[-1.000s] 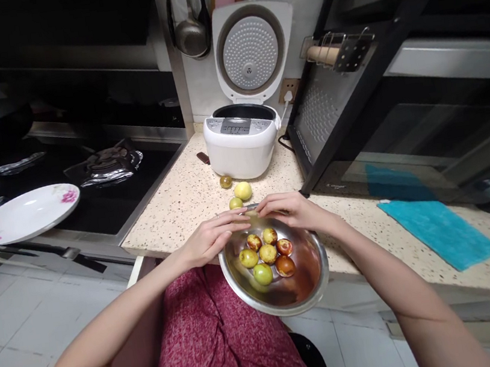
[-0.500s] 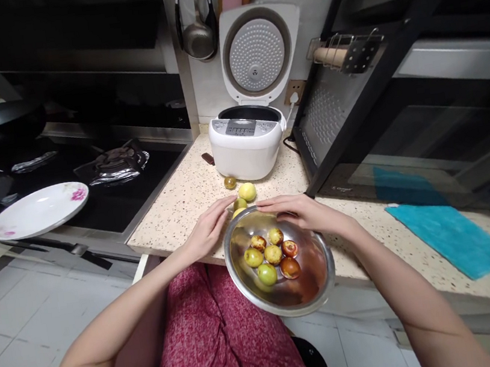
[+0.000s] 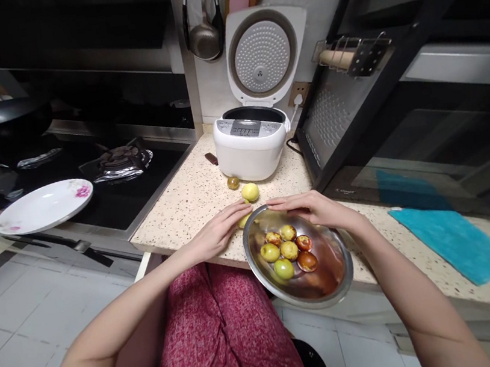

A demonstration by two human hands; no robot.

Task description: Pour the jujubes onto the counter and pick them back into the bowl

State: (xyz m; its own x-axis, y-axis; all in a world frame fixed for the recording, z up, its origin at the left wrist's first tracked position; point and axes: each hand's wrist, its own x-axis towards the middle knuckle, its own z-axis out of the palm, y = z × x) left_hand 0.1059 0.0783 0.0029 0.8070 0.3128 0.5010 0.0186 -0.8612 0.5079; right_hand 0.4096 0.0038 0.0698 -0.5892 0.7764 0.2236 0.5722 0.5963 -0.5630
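Observation:
A shiny metal bowl (image 3: 331,277), tilted toward me, extends past the counter's front edge. Several green, yellow and red-brown jujubes (image 3: 289,251) lie in it. My right hand (image 3: 316,208) grips its far rim, fingers over the edge. With fingers stretched out, my left hand (image 3: 219,231) lies just left of the bowl, over some loose jujubes that it partly hides. Beyond the fingertips a yellow-green jujube (image 3: 250,192) rests on the counter, and a smaller brownish jujube (image 3: 233,183) sits close to the rice cooker.
The white rice cooker (image 3: 247,153) stands with its lid up at the back of the speckled counter (image 3: 184,204). A black oven (image 3: 424,134) and a teal cloth (image 3: 458,241) are at the right. On the left, a floral plate (image 3: 43,209) overhangs the stove's front edge.
The bowl has shifted to the right with my right hand on its rim. My left hand has moved right and forward, its fingers now covering more of the loose jujubes.

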